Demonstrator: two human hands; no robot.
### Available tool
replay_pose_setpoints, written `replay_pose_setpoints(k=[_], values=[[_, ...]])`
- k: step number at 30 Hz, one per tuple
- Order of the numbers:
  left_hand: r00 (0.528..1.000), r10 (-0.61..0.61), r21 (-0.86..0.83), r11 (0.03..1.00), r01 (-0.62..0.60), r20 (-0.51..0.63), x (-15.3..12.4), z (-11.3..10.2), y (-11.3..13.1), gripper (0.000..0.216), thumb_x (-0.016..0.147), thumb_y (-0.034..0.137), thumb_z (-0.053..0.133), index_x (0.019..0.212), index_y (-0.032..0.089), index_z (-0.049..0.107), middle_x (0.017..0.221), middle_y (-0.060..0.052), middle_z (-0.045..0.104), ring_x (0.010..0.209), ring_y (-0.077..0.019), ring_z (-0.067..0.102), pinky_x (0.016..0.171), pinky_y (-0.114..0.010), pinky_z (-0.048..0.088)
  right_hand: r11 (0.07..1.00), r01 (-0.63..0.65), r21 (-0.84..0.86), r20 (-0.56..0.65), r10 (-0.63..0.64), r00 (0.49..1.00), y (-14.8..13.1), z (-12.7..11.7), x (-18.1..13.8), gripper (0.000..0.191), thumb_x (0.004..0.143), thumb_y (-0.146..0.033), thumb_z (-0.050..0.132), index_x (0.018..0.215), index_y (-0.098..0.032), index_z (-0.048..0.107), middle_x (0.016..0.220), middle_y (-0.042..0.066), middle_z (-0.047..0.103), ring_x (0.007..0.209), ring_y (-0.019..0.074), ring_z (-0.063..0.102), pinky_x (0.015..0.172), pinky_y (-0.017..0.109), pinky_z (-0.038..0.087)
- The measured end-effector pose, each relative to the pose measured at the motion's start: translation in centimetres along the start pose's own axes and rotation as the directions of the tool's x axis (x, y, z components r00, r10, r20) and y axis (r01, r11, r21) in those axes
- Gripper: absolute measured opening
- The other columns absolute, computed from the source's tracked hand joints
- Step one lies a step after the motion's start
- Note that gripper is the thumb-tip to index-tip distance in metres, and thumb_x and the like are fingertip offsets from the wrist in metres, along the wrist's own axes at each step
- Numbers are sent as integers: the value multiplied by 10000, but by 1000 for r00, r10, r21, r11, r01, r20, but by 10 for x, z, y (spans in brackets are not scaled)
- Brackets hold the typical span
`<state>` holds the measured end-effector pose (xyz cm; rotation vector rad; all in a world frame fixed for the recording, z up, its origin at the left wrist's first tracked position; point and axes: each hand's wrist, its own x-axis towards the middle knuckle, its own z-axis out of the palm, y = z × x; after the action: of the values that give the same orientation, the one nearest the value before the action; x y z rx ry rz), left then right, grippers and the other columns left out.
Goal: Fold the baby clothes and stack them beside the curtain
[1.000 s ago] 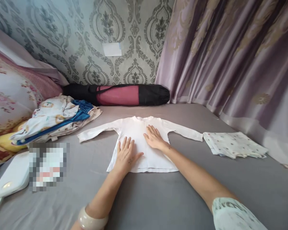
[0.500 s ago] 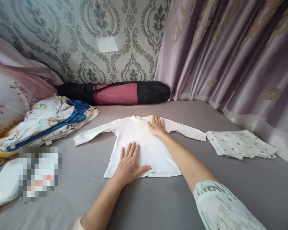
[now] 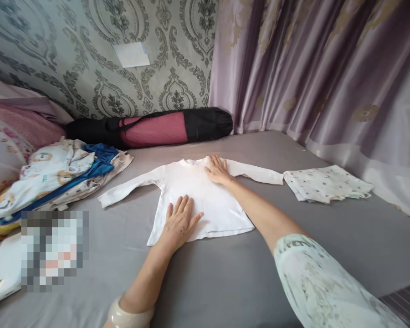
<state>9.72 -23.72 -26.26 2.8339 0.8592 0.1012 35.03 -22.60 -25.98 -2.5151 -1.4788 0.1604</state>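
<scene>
A small white long-sleeved shirt [image 3: 205, 200] lies spread flat on the grey bed sheet [image 3: 225, 282], its sleeves stretched out to both sides and its neckline at the far end. My left hand [image 3: 180, 221] rests open on the lower left of the shirt, thumb pointing right. Farther up, my right hand [image 3: 217, 169] lies flat by the collar on the right shoulder, fingers spread. Neither hand grips the cloth. Just beyond the right cuff sits a folded printed cloth [image 3: 328, 183], pale with small marks.
A heap of clothes [image 3: 54, 171], white print and blue, lies at the left. Below it are a white object [image 3: 7, 264] and a blurred-out patch. A black and pink long bag [image 3: 153, 129] lies along the wall. Purple curtains [image 3: 276, 68] hang at the right.
The view has shifted, so the scene sits slightly left and tilted. My left hand's thumb lies closer to its fingers. Both hands remain flat on the shirt.
</scene>
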Motion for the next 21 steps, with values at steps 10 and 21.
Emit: replay_pose_setpoints(k=[10, 21], values=[[984, 159, -58, 986, -155, 76, -6, -7, 16, 576, 987, 454, 172, 1461, 164, 323, 1556, -104, 245, 1449, -245, 157, 1160, -515, 140, 976, 212, 39, 165, -216, 962, -21, -9, -160, 666, 962, -531, 184, 1517, -163, 204, 1591, 125, 78, 1458, 282, 25, 1139, 539, 5], [981, 169, 12, 985, -171, 96, -22, -10, -21, 735, 918, 646, 230, 1501, 199, 248, 1576, -82, 164, 1456, -263, 101, 1169, -492, 115, 957, 288, 43, 161, -291, 943, 17, -22, -194, 600, 977, -480, 219, 1502, -193, 270, 1588, 108, 118, 1456, 249, 71, 1171, 446, 69]])
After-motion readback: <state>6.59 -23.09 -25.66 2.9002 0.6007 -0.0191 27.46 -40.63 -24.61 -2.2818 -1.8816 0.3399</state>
